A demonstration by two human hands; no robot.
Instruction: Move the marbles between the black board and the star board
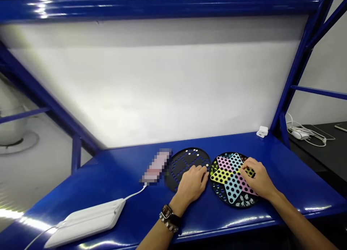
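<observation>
Two round black perforated boards lie side by side on the blue table. The right board (220, 176) carries a star of pink, yellow and light-blue points with dark holes. The left board (187, 159) is plain black with a few small white pegs near its far rim. My left hand (192, 183), a watch and bracelet on its wrist, rests on the near part of the left board with fingers curled toward the gap between the boards. Over the right side of the star board, my right hand (258, 179) has its fingers bent down and pinched together; what they hold is hidden.
A white power bank (86, 219) with a white cable lies at the near left, leading to a blurred pinkish object (156, 167) beside the left board. A small white adapter (262, 131) sits at the table's back right. Blue frame bars rise around; chargers and cables lie on a dark surface right.
</observation>
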